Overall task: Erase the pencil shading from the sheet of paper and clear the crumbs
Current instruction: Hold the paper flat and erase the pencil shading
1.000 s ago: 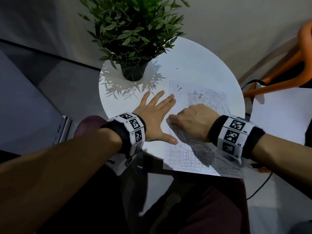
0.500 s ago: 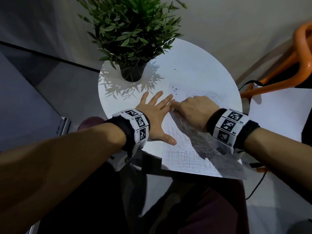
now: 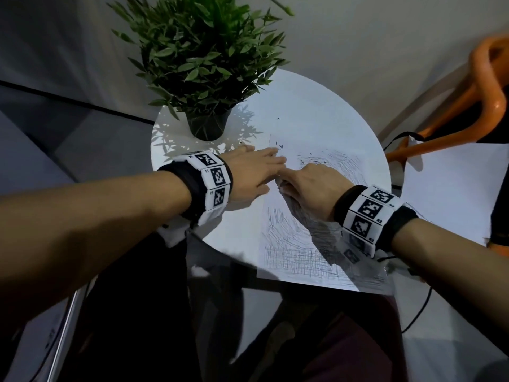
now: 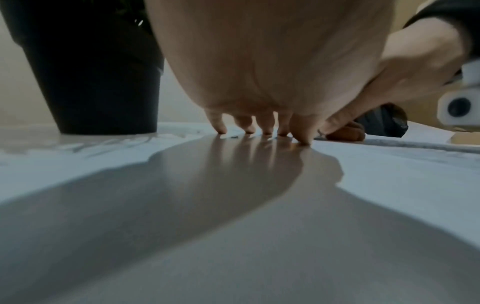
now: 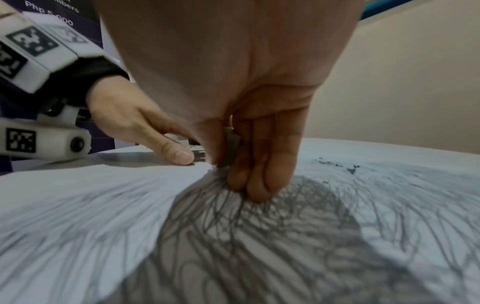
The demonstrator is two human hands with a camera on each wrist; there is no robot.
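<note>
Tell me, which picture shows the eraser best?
The right wrist view: the dark eraser shows pinched in the right hand, pressed on the paper. In the head view the hand hides it; the left wrist view shows no clear eraser.

Your white sheet of paper [image 3: 292, 255], scribbled with grey pencil shading, lies flat at centre frame; dark crumbs [image 3: 281, 146] dot its upper edge.

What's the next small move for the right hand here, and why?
Probably another short rubbing stroke back toward the person. The right hand pinches the eraser at the sheet's left edge, dense pencil shading remains just behind it, and the left hand rests flat beside that edge. Crumbs can wait.
</note>
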